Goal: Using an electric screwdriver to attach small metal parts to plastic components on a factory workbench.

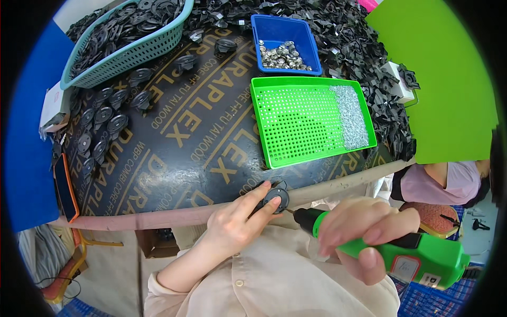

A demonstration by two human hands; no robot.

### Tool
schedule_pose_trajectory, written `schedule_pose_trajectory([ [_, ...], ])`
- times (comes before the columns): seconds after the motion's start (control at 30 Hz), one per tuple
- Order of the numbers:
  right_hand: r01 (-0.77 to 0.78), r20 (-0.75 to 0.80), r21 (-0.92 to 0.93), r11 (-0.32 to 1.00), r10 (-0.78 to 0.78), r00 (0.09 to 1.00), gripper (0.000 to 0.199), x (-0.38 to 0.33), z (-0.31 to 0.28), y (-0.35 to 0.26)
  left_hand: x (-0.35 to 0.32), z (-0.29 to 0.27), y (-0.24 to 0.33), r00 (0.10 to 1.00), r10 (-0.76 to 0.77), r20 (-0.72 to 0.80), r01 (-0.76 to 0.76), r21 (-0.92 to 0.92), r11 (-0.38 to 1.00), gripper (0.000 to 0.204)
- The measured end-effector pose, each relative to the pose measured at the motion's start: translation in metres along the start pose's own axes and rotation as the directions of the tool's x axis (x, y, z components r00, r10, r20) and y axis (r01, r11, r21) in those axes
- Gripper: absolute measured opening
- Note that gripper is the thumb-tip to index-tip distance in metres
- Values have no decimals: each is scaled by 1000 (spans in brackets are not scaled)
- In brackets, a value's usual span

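My left hand point(236, 222) is closed on a round black plastic part point(277, 200), held just off the near edge of the table. In my right hand point(367, 232) is a green and black electric screwdriver point(428, 259), lying roughly level and pointing left. Its thin bit point(290, 211) reaches to the rim of the black part; whether it touches a screw there I cannot tell. Beyond my hands lies a green perforated tray point(264, 132) with many small silvery screws point(351, 117) gathered at its right end.
A blue bin point(288, 29) of small round metal pieces stands behind the tray. At the far left is a teal basket point(127, 63) heaped with black parts. Loose black parts point(100, 116) and an orange-edged phone point(66, 187) lie left. Another person point(438, 182) sits at right.
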State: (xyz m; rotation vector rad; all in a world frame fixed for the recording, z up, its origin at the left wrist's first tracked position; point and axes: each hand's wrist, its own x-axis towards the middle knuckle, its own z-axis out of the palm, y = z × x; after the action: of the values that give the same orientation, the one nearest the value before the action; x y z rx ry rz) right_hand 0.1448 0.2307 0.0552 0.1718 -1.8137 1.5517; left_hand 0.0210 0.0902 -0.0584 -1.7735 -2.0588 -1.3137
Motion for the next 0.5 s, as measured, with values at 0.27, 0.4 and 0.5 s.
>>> schedule_pose_trajectory([
  [0.27, -35, -17, 168, 985, 38, 999, 31, 14, -11, -4, 1, 2, -1, 1000, 25, -15, -25, 3, 1000, 40],
  [0.4, 190, -300, 121, 974, -146, 943, 30, 49, -17, 25, 0, 0, -1, 998, 54, -14, -53, 45, 998, 28],
  [0.5, 83, -352, -434, 897, -254, 901, 25, 74, -24, 70, -4, 2, -6, 998, 53, -20, -53, 17, 998, 30],
])
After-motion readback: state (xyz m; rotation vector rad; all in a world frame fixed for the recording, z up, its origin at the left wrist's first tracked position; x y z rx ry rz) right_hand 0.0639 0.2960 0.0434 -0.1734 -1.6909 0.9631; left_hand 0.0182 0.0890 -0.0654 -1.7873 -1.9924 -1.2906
